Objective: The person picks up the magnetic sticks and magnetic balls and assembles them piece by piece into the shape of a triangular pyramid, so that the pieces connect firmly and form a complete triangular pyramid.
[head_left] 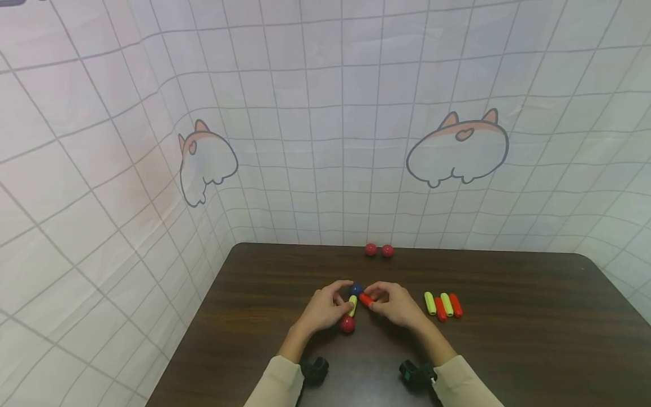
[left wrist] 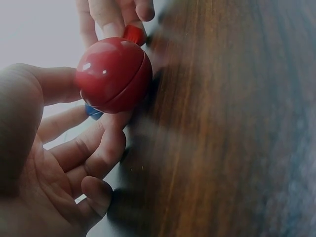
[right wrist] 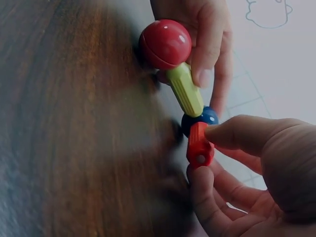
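A yellow-green ridged rod (right wrist: 185,91) joins a red ball (right wrist: 165,44) at its near end to a blue ball (right wrist: 200,120) at its far end. My left hand (head_left: 325,308) pinches the yellow-green rod between thumb and fingers, its index finger reaching toward the blue ball. In my right hand (head_left: 395,304) a red rod (right wrist: 200,145) is pinched between thumb and fingers, one end against the blue ball. The right wrist view shows a pale round tip in the red rod's free end. In the left wrist view, the red ball (left wrist: 114,75) hides most of the yellow-green rod.
Two red balls (head_left: 378,250) sit at the table's back edge. Right of my right hand lie two yellow-green rods (head_left: 430,303) and two red rods (head_left: 455,305), side by side. A white gridded curtain (head_left: 325,141) stands behind and beside the dark wooden table (head_left: 508,350).
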Demonstrator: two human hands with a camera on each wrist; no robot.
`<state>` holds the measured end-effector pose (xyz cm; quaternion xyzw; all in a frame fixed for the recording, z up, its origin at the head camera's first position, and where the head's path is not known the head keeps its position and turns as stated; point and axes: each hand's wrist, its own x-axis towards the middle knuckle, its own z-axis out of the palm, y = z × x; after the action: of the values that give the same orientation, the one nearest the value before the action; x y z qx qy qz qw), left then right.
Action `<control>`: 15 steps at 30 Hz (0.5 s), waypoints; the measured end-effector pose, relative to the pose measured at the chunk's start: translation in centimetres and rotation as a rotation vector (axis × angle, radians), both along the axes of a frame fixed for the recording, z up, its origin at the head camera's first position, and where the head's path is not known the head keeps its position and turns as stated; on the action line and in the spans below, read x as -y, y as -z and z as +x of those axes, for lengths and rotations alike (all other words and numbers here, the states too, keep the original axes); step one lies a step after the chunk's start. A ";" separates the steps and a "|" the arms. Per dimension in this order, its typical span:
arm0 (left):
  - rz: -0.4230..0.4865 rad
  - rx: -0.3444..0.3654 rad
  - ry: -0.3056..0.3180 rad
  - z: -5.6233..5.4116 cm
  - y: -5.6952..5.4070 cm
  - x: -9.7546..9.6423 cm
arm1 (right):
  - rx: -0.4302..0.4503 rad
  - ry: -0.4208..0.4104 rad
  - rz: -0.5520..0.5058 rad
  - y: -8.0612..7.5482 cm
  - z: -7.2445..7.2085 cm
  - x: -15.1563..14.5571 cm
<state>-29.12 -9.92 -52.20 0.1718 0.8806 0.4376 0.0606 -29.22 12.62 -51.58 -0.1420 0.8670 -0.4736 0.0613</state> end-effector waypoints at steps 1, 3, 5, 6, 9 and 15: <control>0.001 0.001 -0.001 0.0 0.0 0.0 | 0.001 -0.004 0.006 0.0 0.0 -0.1; 0.004 0.003 -0.003 0.0 0.1 0.0 | 0.000 -0.010 0.023 -0.1 0.1 -0.2; 0.004 0.008 -0.006 0.0 0.0 0.0 | 0.002 -0.012 0.040 -0.1 0.1 -0.3; 0.004 0.010 -0.007 0.0 0.0 0.0 | 0.005 -0.011 0.049 -0.1 0.1 -0.3; 0.002 0.014 -0.007 0.1 -0.1 -0.1 | 0.006 -0.010 0.066 -0.1 0.0 -0.4; -0.004 0.010 0.006 0.2 -0.3 0.0 | -0.022 -0.014 0.087 -0.2 0.0 -0.5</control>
<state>-28.90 -9.87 -51.86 0.1723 0.8806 0.4363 0.0666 -29.20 13.16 -51.43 -0.1506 0.8864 -0.4335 0.0613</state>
